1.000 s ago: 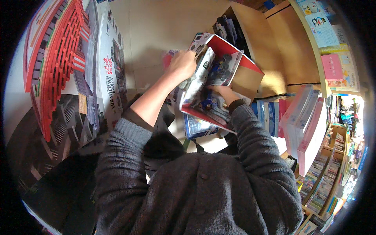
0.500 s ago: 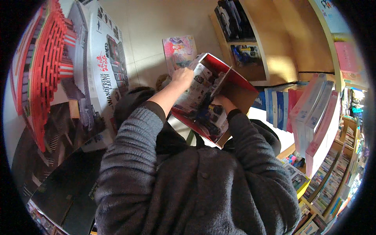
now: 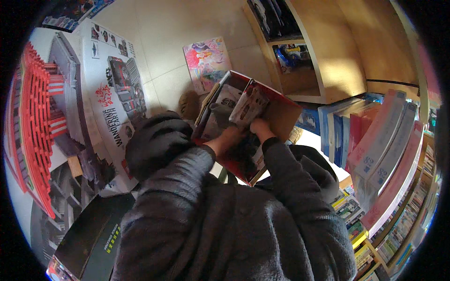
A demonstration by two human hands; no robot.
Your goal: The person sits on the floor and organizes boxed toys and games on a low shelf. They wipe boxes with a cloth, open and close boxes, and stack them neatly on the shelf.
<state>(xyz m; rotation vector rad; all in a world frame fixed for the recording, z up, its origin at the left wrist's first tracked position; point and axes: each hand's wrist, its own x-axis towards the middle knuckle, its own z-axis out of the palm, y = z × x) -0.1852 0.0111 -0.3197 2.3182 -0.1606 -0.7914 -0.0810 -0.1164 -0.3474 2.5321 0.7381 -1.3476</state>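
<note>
An open red cardboard box (image 3: 276, 110) with printed packets inside rests on my lap. My left hand (image 3: 228, 138) reaches into the box among the packets. My right hand (image 3: 259, 125) grips a grey-and-white printed packet (image 3: 247, 105) that stands up out of the box. Both grey knitted sleeves run from the lower edge up to the box. A dark packet lies deeper in the box, partly hidden by my hands.
A large white toy-set box (image 3: 110, 93) and a red building model picture (image 3: 37, 122) stand at left. A colourful flat book (image 3: 206, 63) lies on the tiled floor. A wooden shelf unit (image 3: 318, 61) and upright boxes (image 3: 379, 145) fill the right side.
My left hand has dropped from the box's upper edge down into the box. My right hand has taken hold of a packet. The view has tilted, and the box sits lower.
</note>
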